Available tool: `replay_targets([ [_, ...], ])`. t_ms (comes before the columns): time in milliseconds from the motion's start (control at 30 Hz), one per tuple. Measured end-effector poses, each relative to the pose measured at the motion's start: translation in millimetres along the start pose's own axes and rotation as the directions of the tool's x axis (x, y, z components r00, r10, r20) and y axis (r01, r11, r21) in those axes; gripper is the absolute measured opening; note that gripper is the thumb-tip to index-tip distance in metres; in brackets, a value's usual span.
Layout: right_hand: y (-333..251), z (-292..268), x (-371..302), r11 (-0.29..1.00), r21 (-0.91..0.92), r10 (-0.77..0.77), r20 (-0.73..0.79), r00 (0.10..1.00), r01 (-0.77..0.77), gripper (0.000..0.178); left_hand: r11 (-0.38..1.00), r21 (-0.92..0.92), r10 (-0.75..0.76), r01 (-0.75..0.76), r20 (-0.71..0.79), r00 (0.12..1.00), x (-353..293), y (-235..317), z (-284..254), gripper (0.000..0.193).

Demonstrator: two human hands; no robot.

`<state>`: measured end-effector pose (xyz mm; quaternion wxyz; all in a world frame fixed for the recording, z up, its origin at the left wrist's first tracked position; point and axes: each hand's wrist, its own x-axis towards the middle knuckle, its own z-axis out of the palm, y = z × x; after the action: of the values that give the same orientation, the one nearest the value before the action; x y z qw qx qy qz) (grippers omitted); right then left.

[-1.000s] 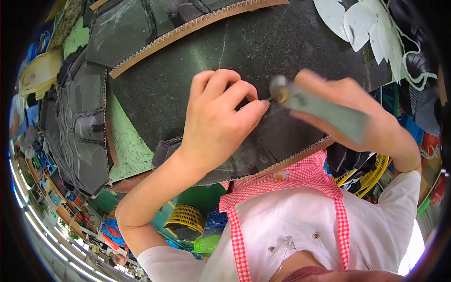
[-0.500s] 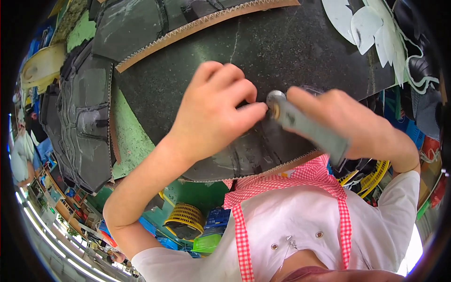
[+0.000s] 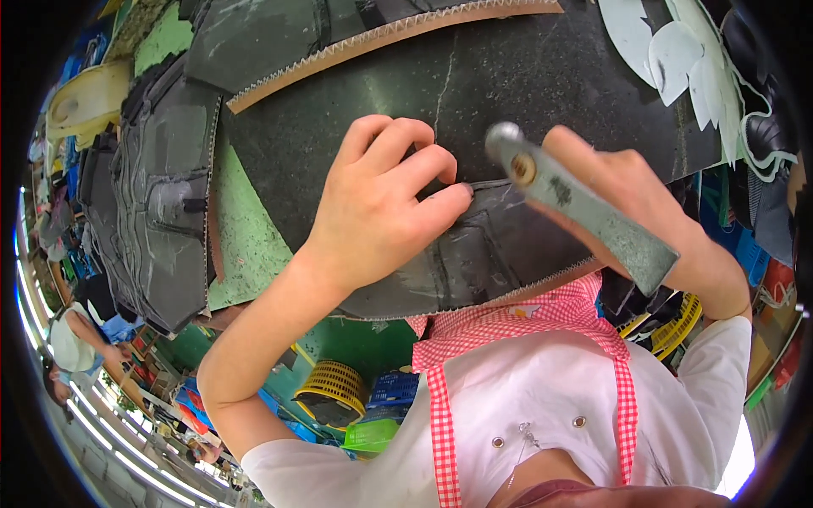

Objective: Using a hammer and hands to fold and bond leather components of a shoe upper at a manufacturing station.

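My right hand (image 3: 614,186) is wrapped round the handle of a hammer (image 3: 584,216). The hammer's grey metal head has a round face at one end and a flared end at the other, and it hangs over the work, apart from it. Beneath lies a dark grey stitched panel (image 3: 474,254) with a zigzag-sewn brown edge towards me. My left hand (image 3: 381,199) rests at its far edge with fingers curled and the thumb pressed on the edge. Its other fingertips are partly hidden. Under the panel is a black, speckled slab (image 3: 500,85).
More dark panels lie stacked at the left (image 3: 174,203) and far side (image 3: 262,42). White leaf-shaped pieces (image 3: 675,63) sit at the far right. A yellow basket (image 3: 333,385) and a green container (image 3: 371,434) stand below the bench. Another person (image 3: 76,339) is at the left rim.
The hammer has lifted away from my left fingertips and tilted, its flared end now nearer me. My left hand has stayed at the panel's edge. The whole view has shifted a little.
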<state>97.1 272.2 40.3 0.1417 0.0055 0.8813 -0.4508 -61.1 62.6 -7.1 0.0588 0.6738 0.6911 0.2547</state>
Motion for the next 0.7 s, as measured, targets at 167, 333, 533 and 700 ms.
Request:
replay_targets([
  [167, 4, 3, 8, 0.996, -0.015, -0.089, 0.066, 0.994, 0.09, 0.045, 0.972, -0.1, -0.214, 0.213, 0.0, 0.977, -7, 0, -5, 0.022],
  [333, -5, 10, 3, 0.996, -0.081, -0.037, 0.102, 0.994, 0.046, 0.039, 0.994, 0.068, -0.079, 0.08, -0.013, 0.997, -10, 12, -3, 0.023],
  [533, -2, 4, 13, 0.996, 0.018, -0.093, 0.061, 0.994, 0.093, 0.028, 0.951, -0.089, -0.3, 0.296, -0.034, 0.953, -26, 12, -4, 0.025],
  [700, -11, 3, 12, 0.994, 0.075, -0.075, -0.046, 0.996, 0.079, 0.021, 0.973, -0.041, -0.231, 0.229, -0.054, 0.971, -23, 19, -1, 0.02],
])
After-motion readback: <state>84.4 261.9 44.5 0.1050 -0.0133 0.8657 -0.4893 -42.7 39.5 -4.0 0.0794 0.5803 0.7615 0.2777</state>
